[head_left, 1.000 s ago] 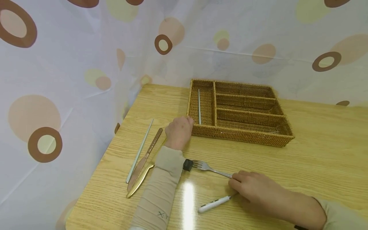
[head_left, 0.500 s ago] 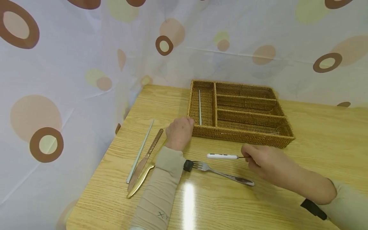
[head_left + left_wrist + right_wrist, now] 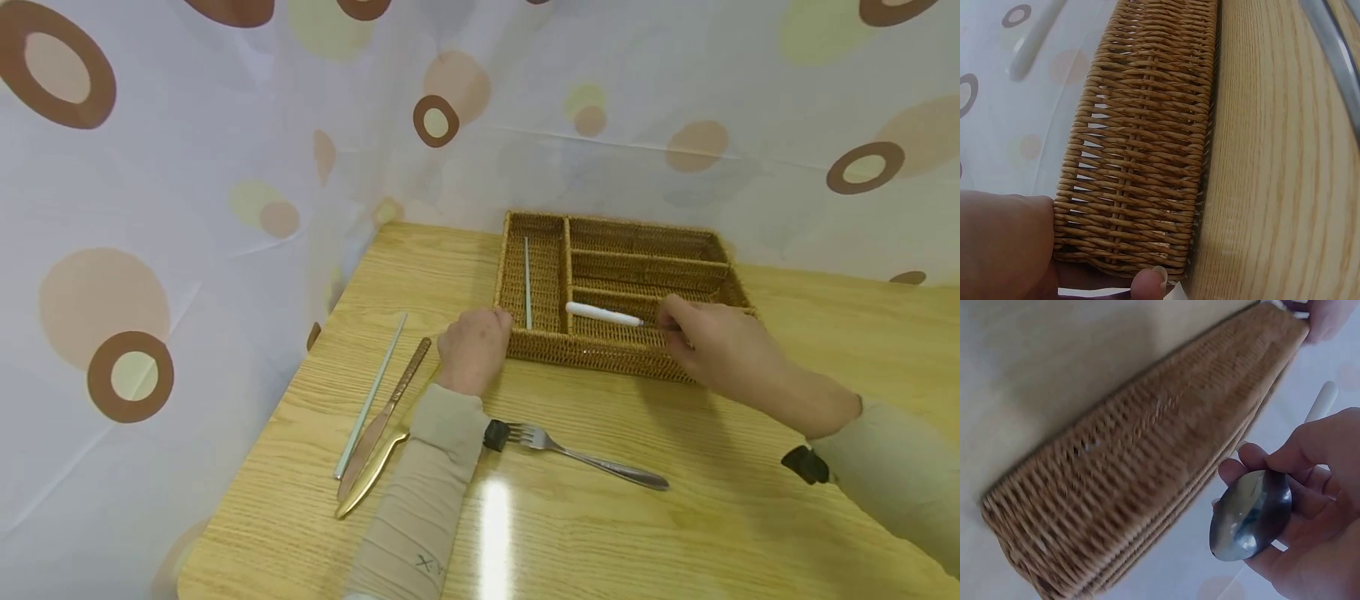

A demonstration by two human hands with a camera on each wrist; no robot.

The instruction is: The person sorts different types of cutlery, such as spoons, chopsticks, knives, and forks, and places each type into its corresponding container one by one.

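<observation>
My right hand [image 3: 723,346] pinches a spoon by the neck above the front compartment of the woven cutlery tray [image 3: 600,357]. Its white handle [image 3: 603,314] points left in the head view, while the shiny metal bowl [image 3: 1250,515] shows beside the palm in the right wrist view. At the tray's near left corner, my left hand [image 3: 474,346] grips the wicker, thumb on one side and a fingertip [image 3: 1149,284] below the corner in the left wrist view. A pale chopstick [image 3: 527,283] lies in the left compartment. My right hand hides part of the front compartment.
A fork [image 3: 600,467] lies on the wooden table before the tray. Left of my left forearm are another pale chopstick [image 3: 372,392], a copper-coloured knife [image 3: 386,412] and a gold knife [image 3: 370,479], partly hidden by the arm. Patterned cloth [image 3: 637,108] stands behind the table.
My right hand left the fork, lifted the white-handled spoon off the table, and carried it forward over the tray. My left hand stays at the tray's corner.
</observation>
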